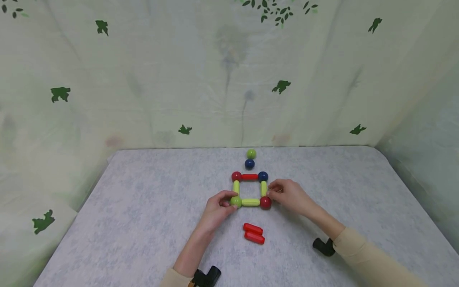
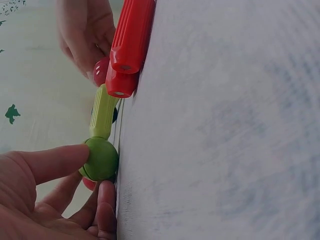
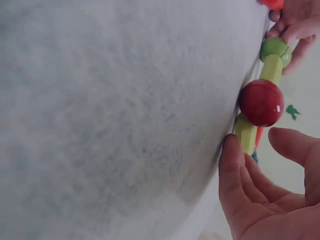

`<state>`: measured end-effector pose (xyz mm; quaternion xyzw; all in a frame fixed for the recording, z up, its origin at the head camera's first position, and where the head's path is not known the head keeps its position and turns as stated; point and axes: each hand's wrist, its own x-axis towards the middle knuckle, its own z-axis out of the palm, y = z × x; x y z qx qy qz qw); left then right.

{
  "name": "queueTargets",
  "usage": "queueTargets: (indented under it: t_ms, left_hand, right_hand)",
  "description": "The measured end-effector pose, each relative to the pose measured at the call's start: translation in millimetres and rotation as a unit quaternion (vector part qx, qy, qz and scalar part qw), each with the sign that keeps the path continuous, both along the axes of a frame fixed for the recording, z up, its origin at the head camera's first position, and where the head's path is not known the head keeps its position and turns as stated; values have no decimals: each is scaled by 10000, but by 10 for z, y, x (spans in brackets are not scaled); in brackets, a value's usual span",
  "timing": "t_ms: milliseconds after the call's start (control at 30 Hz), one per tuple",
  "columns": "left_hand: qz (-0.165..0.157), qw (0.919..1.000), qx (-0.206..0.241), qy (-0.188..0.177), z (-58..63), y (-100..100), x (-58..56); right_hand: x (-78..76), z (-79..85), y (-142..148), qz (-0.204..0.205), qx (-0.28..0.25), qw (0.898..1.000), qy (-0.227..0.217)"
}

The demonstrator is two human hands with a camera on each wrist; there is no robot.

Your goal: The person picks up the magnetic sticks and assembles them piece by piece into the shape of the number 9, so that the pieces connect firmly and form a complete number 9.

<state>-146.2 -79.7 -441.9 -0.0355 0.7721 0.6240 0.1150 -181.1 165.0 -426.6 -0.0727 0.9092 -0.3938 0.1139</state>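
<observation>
On the table lies a square frame of magnetic balls and rods. My left hand (image 1: 216, 208) pinches the green ball (image 2: 101, 160) at its near left corner, thumb on one side and fingers on the other. At the near right corner sits a red ball (image 3: 261, 103). My right hand (image 1: 291, 196) is beside it, thumb and fingers apart, fingertips right at the right green rod (image 1: 263, 188). A near green rod (image 1: 250, 202) joins these two balls. The far side has a red ball (image 1: 236, 176), a red rod (image 1: 250, 177) and a blue ball (image 1: 263, 176); a left green rod (image 1: 236, 186) completes the outline.
Two loose red rods (image 1: 254, 238) lie side by side in front of the square. Behind it, a loose blue ball (image 1: 249, 164) and a green ball (image 1: 251, 154) stand in line toward the table's back edge. A leaf-patterned curtain (image 1: 150, 99) hangs behind the grey table (image 1: 150, 199).
</observation>
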Motion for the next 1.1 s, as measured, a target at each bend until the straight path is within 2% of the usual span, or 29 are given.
queueTargets:
  t_ms: [133,333,533,833,967,1100]
  left_hand:
    - [-1,10000,-1,-38,2,-2,-1]
    - [-8,10000,13,-22,10,-5,0]
    - [-58,10000,50,21,7,-14,-4]
    - [-50,10000,18,4,21,-16,-2]
    - [-62,10000,4,9,18,-16,2]
    - [-58,10000,15,27,6,-11,-3]
  right_hand:
    - [-113,-30,-49,-211,-79,9993,-285]
    - [-198,-39,-123,-456,93,9982,-391]
    - [-242,-44,-134,-699,-56,9956,-619]
    - [-243,-59,-97,-791,-460,9915,-928]
    - [-177,-48,-81,-791,-556,9919,-825]
    - [-64,4,-74,-733,-382,9960,-352]
